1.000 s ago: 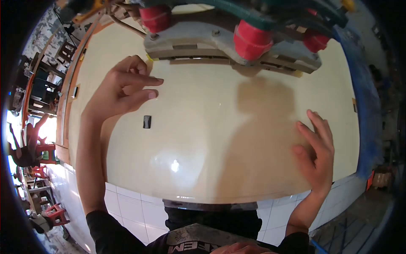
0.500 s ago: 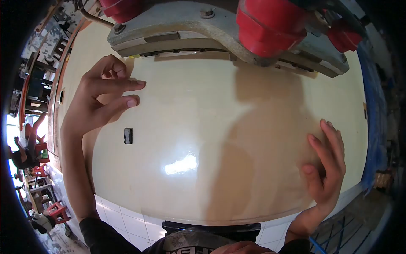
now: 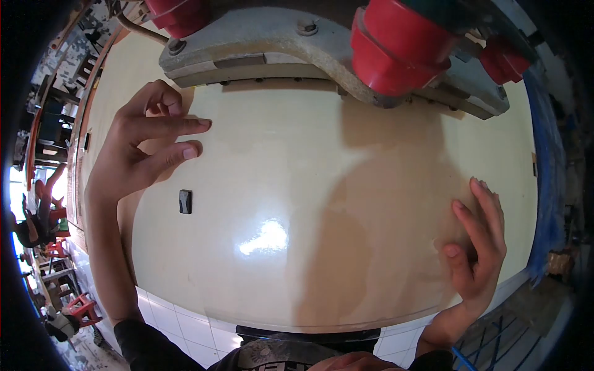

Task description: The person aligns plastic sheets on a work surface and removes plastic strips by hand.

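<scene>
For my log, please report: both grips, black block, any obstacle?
Both empty: left grip beyond small black block, right grip at pale panel's right side. Block untouched on panel. Grey machine with red parts across far side, may limit reach.

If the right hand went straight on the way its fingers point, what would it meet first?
The right hand would probably meet the right end of the grey metal plate; depth is unclear, so it might pass beneath.
</scene>
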A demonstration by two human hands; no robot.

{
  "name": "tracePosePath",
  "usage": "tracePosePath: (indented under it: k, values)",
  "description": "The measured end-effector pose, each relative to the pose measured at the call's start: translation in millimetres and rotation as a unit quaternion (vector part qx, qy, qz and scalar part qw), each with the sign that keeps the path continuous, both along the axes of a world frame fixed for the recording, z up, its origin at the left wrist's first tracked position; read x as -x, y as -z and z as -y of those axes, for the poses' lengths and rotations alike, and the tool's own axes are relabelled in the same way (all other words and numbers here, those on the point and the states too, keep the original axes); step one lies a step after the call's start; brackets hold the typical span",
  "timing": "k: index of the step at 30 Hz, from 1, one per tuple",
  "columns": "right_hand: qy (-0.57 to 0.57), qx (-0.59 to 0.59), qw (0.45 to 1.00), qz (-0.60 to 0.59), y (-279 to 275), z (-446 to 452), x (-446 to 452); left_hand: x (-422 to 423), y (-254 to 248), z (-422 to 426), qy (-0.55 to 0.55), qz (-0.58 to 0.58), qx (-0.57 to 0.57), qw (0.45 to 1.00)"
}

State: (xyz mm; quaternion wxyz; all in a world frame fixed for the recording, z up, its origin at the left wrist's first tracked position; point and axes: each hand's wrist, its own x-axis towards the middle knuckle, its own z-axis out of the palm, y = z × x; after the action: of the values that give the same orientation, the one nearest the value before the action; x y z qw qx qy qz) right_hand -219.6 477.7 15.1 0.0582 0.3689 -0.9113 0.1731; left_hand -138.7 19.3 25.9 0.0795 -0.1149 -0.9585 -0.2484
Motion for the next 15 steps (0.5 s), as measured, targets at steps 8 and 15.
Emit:
tracePosePath:
  k: [8,15]
  values:
    - [0.000,0.004,1.000,-0.001,0.6,0.4,-1.3,-0.4,0.7,0.2,0.000,-0.003,0.005,1.000]
    - [0.006,0.019,1.000,-0.003,1.9,2.6,-2.1,-1.2,0.9,0.7,-0.002,-0.002,0.012,1.000]
